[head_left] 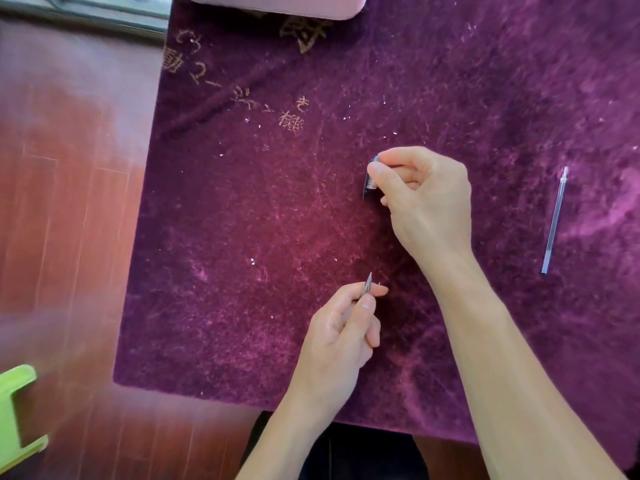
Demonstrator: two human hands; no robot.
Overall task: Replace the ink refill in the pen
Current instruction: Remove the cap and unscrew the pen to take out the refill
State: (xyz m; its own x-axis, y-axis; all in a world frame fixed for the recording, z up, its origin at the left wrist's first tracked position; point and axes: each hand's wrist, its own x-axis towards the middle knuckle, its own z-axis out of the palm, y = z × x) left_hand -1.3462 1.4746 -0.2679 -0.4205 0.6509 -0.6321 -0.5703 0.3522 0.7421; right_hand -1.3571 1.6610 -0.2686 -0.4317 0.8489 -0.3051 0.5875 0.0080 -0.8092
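My left hand (341, 332) pinches a small metal pen tip cone (367, 284), its point aimed away from me. Farther up the cloth, my right hand (420, 199) grips a dark pen barrel (370, 181); only its threaded end shows beyond my fingertips, the rest is hidden in the hand. The two pen parts are apart. A thin clear ink refill (555, 220) lies by itself on the cloth to the right of my right hand, running lengthwise away from me.
A purple velvet cloth (259, 209) with gold embroidery covers the table. A pink case (277, 5) sits at its far edge. Red wooden floor lies to the left, with a green plastic object (17, 414) at the lower left.
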